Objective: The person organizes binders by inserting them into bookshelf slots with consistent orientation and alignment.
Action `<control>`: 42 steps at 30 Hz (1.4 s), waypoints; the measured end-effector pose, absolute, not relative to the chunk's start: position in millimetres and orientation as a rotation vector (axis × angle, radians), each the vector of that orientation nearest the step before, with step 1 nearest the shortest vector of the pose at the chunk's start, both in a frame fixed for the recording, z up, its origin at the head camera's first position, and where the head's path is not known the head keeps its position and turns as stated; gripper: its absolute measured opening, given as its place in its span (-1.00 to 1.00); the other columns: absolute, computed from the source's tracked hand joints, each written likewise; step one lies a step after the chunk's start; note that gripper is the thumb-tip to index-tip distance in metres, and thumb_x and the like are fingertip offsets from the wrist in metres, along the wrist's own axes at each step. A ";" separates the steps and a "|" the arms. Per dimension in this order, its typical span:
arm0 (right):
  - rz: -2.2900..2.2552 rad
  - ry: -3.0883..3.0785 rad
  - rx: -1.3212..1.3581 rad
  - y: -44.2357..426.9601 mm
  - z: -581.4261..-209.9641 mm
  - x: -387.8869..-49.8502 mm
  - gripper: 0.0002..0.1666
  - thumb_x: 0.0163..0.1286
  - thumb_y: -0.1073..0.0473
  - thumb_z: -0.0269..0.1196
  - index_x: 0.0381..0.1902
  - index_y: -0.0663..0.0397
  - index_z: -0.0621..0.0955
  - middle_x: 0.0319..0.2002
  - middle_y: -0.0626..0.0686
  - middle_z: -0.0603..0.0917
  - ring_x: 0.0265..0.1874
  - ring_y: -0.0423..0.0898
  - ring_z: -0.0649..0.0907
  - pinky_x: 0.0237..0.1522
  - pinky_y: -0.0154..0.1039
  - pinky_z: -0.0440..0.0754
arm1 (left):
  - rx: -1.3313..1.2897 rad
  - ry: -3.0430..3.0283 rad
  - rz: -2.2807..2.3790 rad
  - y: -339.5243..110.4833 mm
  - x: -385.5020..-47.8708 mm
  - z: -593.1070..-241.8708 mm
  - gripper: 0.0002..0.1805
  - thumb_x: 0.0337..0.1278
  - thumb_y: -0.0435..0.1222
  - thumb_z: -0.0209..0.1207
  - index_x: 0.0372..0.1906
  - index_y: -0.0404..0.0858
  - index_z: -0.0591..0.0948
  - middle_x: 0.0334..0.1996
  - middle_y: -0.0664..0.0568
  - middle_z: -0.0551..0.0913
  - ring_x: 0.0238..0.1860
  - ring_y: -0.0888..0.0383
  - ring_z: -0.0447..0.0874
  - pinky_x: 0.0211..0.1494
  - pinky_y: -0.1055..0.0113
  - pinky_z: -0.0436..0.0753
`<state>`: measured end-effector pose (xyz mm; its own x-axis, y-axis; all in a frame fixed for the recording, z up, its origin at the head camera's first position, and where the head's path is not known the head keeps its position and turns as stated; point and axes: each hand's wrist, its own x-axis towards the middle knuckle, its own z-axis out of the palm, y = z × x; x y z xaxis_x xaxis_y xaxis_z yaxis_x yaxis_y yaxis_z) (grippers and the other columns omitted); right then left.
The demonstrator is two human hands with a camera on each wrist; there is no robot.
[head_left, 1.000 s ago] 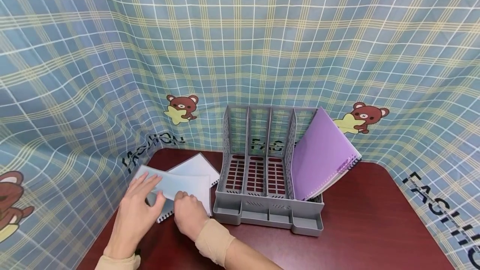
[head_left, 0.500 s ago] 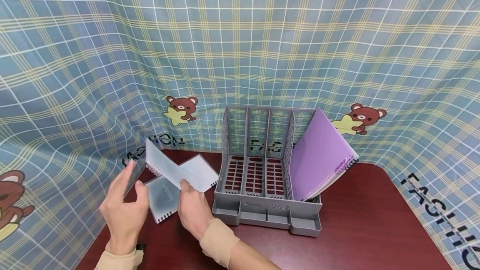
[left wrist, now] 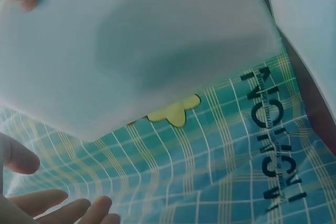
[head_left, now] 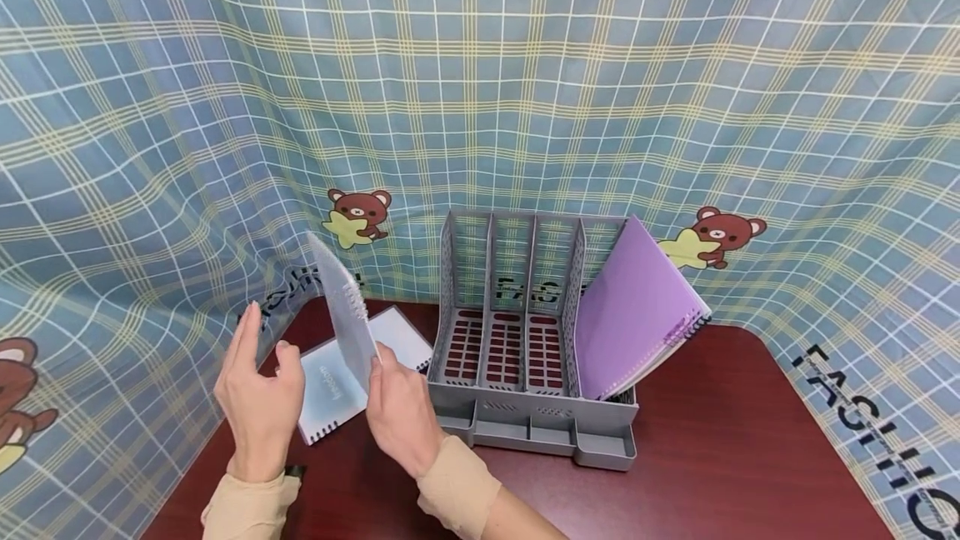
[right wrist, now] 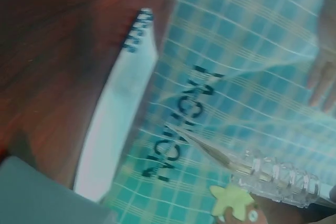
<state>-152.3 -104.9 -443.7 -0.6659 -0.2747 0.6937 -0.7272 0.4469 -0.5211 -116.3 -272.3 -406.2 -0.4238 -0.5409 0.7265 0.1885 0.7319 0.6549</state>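
Observation:
My right hand (head_left: 405,411) pinches the lower right edge of a pale ring-bound notebook (head_left: 341,298), held tilted up above the table. Its clear plastic rings (right wrist: 278,177) show in the right wrist view. To the left, my left hand (head_left: 261,407) is raised with fingers extended, apart from the held notebook. In the left wrist view, the notebook's blank side (left wrist: 131,51) lies beyond the left fingers (left wrist: 52,203). Beneath it on the table is a pale blue notebook (head_left: 322,394) with black rings, partly hidden. Another whitish notebook (head_left: 401,336) lies behind.
A grey file organizer (head_left: 528,408) with upright dividers and small front trays stands on the dark red table (head_left: 720,440). A purple ring-bound notebook (head_left: 637,307) leans in its rightmost slot. Plaid cloth (head_left: 510,107) hangs around the table.
My right hand has lifted the pale notebook off the others and turned it more upright. My left hand has let go of it and drawn back left. The pale blue notebook below is uncovered.

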 end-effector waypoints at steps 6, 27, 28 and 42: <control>1.200 -2.107 0.779 -80.3 -421.4 -146.0 -0.65 0.72 0.14 -0.09 0.04 0.14 0.62 -0.24 0.16 0.83 -0.29 -0.06 0.82 -0.38 -0.21 0.74 | 0.306 -1.929 -0.942 -260.5 -130.2 -403.8 -0.36 0.34 -0.28 0.07 0.53 -0.03 0.42 0.49 0.04 0.43 0.52 -0.05 0.35 0.48 -0.09 0.35; 1.191 -1.823 0.454 23.3 -383.7 -151.4 -0.81 0.58 0.35 0.09 -0.21 0.23 0.65 -0.50 0.12 0.73 -0.57 -0.08 0.71 -0.56 -0.15 0.64 | 0.190 -2.243 -0.951 -204.5 -207.4 -412.0 -0.34 0.37 -0.26 0.12 0.51 -0.37 0.38 0.47 -0.30 0.41 0.46 -0.35 0.34 0.43 -0.26 0.34; 1.182 -1.823 0.424 27.0 -382.9 -151.6 -0.80 0.58 0.34 0.09 -0.19 0.22 0.66 -0.43 0.14 0.76 -0.50 -0.05 0.75 -0.50 -0.09 0.67 | 0.180 -2.252 -0.955 -199.6 -211.7 -412.8 -0.35 0.36 -0.25 0.12 0.51 -0.37 0.39 0.47 -0.30 0.41 0.45 -0.35 0.35 0.42 -0.26 0.36; 1.144 -1.798 0.132 75.6 -378.7 -158.4 -0.68 0.64 0.24 0.03 -0.35 0.21 0.57 -0.63 0.12 0.54 -0.62 -0.01 0.58 -0.53 0.01 0.56 | 0.122 -2.370 -1.066 -156.0 -255.5 -413.0 -0.44 0.49 -0.24 0.07 0.48 -0.34 0.44 -0.53 -0.26 0.66 -0.88 0.10 0.16 -0.76 0.25 0.25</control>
